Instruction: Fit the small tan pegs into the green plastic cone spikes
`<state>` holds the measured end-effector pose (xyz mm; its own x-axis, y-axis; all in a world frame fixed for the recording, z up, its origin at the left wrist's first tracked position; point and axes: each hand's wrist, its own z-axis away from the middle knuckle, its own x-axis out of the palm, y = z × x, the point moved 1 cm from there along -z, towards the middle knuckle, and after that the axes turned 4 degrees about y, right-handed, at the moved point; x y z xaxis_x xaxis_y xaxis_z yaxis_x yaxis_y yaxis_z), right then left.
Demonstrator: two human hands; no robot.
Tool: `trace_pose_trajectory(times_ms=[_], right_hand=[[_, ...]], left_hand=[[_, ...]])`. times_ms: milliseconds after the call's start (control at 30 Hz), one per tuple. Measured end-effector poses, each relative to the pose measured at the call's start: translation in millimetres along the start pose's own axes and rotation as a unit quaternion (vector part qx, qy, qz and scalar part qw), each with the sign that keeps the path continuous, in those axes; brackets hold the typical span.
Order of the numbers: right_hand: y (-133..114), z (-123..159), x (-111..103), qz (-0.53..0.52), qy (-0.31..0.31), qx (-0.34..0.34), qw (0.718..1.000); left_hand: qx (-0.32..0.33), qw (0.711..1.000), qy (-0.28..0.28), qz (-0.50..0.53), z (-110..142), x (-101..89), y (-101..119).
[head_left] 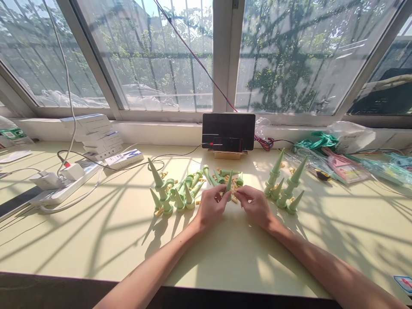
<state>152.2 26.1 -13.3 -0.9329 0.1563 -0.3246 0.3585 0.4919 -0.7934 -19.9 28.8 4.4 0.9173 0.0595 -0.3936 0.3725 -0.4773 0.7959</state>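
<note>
My left hand (212, 205) is closed around the base of a pale green cone (229, 182), which points upward. Just to its right, my right hand (255, 205) is pinched at a small yellow piece (235, 195), partly hidden by the fingertips. Behind both hands lies a loose pile of green parts (222, 172) mixed with small yellow pieces. Left of my left hand stand several green cones (189, 198) and a tall stacked cone tower (160, 184). More cone towers (292, 182) joined with yellow pieces stand right of my right hand.
A black tablet (229, 124) with a phone (228, 144) before it leans at the window sill. White boxes (103, 137) and a power strip (69, 184) with cables are on the left. Plastic bags (346, 165) lie at the right. The table's front edge runs below my forearms.
</note>
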Motion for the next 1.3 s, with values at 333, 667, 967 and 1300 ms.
trace_pose_trajectory(times_ms=[333, 667, 967, 1300], right_hand=[[-6.4, 0.0, 0.5, -0.015, 0.002, 0.028, 0.999], [-9.1, -2.8, 0.1, -0.082, -0.062, 0.097, 0.990], [-0.3, 0.3, -0.6, -0.003, -0.042, 0.017, 0.999], [-2.4, -0.2, 0.5, -0.033, -0.043, 0.037, 0.998]], left_hand=[[0.014, 1.000, -0.007, -0.003, -0.9, -1.2, 0.7], [0.029, 0.999, -0.027, -0.006, -0.2, 0.7, -3.7], [0.034, 0.999, -0.023, -0.034, 0.1, -2.2, 2.3], [0.038, 0.999, -0.030, -0.004, 0.2, -0.7, -3.7]])
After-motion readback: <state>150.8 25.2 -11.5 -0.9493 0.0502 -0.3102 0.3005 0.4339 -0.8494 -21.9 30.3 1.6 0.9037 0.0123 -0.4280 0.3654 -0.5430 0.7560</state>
